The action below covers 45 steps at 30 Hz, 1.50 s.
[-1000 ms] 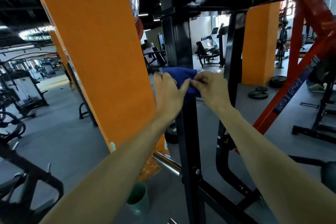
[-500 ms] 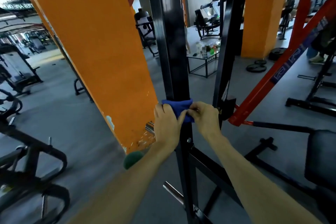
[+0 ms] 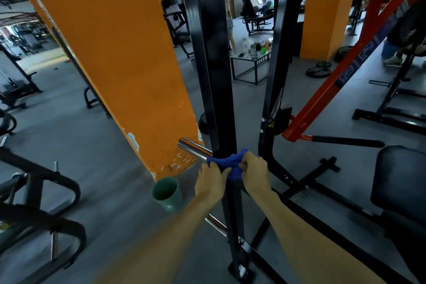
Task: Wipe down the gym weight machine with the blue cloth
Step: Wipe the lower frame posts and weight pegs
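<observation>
The blue cloth (image 3: 230,163) is wrapped around the black upright post (image 3: 213,64) of the weight machine, low on the post and level with the chrome peg (image 3: 193,148) that sticks out to the left. The left hand (image 3: 211,182) grips the cloth's left end, fingers curled around it; the right hand (image 3: 254,174) pinches the other end, its fingers bent and clenched on the fabric. The two hands face each other across the post, with the cloth stretched between them around its far side.

Judging by where the cloth sits, the wipe is well down the upright. Below the hands a shorter run of post is left, down to the foot (image 3: 239,270) on the floor, and that part looks not yet reached. The long stretch of post above looks glossy, but whether it is already clean cannot be told from here. Other parts of the machine also seem left to do: the second black upright (image 3: 275,76) to the right, the slanted base bars (image 3: 306,212), the chrome peg and the padded seat (image 3: 401,182). So the task looks partly done at most.

A green cup (image 3: 167,193) stands on the floor just left of the post, near the foot of the orange pillar (image 3: 110,53); its mouth tips toward the camera and the inside looks dark, so what it holds, if anything, cannot be told
</observation>
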Available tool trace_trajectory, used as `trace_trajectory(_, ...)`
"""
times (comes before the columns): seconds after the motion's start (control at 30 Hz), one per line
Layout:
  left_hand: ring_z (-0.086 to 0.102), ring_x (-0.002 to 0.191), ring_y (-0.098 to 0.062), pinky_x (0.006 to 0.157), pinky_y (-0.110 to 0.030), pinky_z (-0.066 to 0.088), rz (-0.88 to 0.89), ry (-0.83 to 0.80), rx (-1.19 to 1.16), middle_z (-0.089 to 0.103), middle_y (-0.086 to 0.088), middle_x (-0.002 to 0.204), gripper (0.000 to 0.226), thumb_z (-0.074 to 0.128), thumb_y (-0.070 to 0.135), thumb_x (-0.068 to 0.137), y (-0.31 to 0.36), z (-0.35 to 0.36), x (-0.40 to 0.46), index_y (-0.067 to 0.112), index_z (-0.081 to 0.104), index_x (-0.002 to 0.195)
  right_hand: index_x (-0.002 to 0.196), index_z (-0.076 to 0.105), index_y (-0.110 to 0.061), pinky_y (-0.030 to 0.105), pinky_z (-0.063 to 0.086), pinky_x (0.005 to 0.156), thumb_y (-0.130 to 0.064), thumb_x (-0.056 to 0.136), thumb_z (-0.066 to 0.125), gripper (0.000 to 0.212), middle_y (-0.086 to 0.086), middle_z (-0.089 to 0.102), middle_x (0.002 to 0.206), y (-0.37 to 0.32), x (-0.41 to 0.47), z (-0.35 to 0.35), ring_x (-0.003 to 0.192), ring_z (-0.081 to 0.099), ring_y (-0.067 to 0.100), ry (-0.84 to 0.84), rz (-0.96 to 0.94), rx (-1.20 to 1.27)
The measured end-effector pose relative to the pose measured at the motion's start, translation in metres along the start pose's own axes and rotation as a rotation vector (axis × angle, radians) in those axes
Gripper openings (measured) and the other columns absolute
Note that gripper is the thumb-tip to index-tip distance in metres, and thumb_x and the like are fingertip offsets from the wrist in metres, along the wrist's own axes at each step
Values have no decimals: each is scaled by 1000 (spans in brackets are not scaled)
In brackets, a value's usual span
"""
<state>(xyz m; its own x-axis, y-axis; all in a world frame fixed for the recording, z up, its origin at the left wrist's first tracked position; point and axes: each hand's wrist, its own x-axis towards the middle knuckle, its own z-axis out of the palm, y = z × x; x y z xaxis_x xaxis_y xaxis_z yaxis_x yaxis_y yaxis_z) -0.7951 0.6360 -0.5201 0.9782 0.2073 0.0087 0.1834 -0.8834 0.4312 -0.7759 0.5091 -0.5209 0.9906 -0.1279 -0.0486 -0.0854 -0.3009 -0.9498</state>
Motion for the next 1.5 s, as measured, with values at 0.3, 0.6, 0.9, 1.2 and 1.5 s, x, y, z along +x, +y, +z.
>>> trace_trajectory(0.3,64,95,-25,79,-38,54,-2,-115,-45,63,-8,111,32,51,33,104,-11,10,14,10,59,125,106,58,-12,33,43,72,-31,93,54,23,1,54,95,17,-10,27,81,54,16,48,-244,-333)
trace_trajectory(0.6,58,96,-24,85,-43,53,198,-172,114,56,-7,111,24,53,29,99,-47,-7,1,11,58,113,111,59,-12,8,37,70,-15,100,50,14,-7,47,102,30,-49,46,80,44,6,38,-274,-267)
trace_trajectory(0.9,60,100,-27,80,-40,49,479,-244,336,64,-9,104,29,56,39,99,-93,-6,11,11,63,99,85,53,-12,14,37,67,-6,96,58,14,8,58,91,76,-86,109,80,50,1,287,-11,-34)
trace_trajectory(1.2,52,110,-25,84,-37,47,642,-122,7,60,-9,112,28,61,35,99,-122,38,22,8,62,107,86,55,-14,24,43,64,-8,98,57,14,6,61,87,76,-81,155,77,57,15,770,180,215)
trace_trajectory(1.5,57,101,-35,77,-40,48,545,-48,16,64,-19,100,54,56,51,96,-110,80,33,-2,62,104,137,52,-13,35,52,81,-10,100,48,37,11,68,106,97,-46,152,92,64,25,621,128,70)
